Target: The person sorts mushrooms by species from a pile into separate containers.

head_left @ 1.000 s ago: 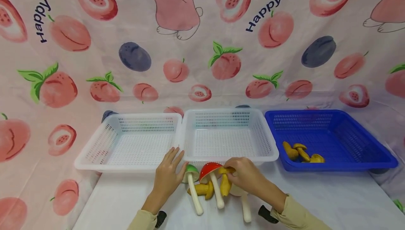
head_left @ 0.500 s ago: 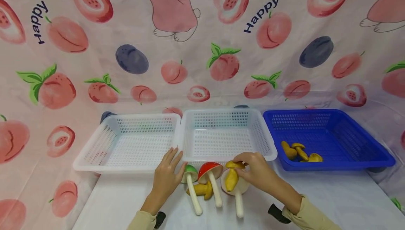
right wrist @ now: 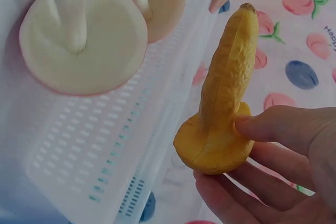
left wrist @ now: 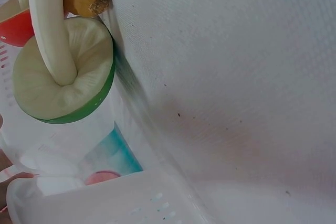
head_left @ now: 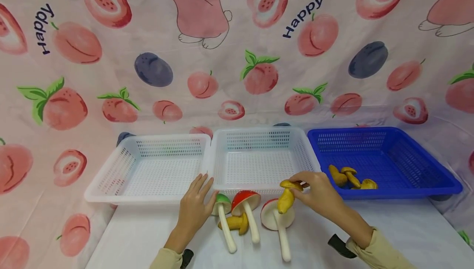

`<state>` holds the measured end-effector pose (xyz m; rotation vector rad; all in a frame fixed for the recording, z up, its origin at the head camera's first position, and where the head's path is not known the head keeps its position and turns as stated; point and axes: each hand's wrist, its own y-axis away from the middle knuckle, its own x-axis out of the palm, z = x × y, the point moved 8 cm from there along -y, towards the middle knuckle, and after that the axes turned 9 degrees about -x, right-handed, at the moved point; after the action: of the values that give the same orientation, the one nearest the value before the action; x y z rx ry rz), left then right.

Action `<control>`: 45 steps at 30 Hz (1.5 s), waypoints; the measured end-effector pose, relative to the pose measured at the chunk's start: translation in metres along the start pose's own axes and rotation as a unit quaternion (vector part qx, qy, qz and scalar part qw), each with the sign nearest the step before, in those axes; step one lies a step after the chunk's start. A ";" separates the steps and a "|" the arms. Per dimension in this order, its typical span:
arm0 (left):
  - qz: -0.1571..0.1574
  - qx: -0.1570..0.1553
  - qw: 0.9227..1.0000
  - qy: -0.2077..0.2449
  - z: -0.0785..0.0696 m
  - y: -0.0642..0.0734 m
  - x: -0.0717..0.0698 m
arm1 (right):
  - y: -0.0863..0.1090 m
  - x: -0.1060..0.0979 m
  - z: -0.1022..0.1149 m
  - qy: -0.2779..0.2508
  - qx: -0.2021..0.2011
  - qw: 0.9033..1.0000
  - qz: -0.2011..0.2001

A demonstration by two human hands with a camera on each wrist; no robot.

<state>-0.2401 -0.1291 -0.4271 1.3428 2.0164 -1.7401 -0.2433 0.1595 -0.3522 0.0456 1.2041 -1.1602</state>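
Observation:
My right hand [head_left: 316,191] pinches a yellow-brown toy mushroom [head_left: 286,201] by its cap, stem hanging down; the right wrist view shows thumb and fingers on the cap of this mushroom [right wrist: 226,87]. It overlaps a mushroom with a pale underside and red edge [head_left: 270,215] in the head view. My left hand [head_left: 195,203] lies with fingers extended at the front of the white baskets, thumb beside a green-capped mushroom [head_left: 222,204]. A red-capped mushroom [head_left: 246,198] leans to its right. Another yellow-brown mushroom [head_left: 237,223] lies partly hidden behind their white stems.
Two white baskets [head_left: 148,198] [head_left: 266,186] stand side by side behind the mushrooms. At the right is a blue basket [head_left: 400,193] with several yellow-brown mushrooms [head_left: 337,176] in its front left corner. A fruit-print cloth [head_left: 229,71] hangs behind.
My right hand has lifted the yellow-brown mushroom from beside the red-capped one and carried it to the right. The pale-underside mushroom is now more exposed. My left hand has stayed in place.

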 end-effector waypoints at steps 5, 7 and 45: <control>0.007 -0.005 1.000 0.003 0.000 0.001 0.002 | 0.004 -0.016 -0.006 0.019 -0.003 1.000 -0.021; 0.005 -0.002 1.000 0.004 -0.001 0.001 0.002 | 0.007 -0.023 -0.009 0.030 0.000 0.999 -0.026; 0.008 -0.004 1.000 0.005 0.001 0.001 0.002 | 0.046 -0.123 -0.101 0.151 0.078 0.982 -0.078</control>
<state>-0.2410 -0.1288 -0.4292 1.3632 2.0095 -1.7197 -0.2688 0.3218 -0.3290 0.2564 1.3988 -1.4210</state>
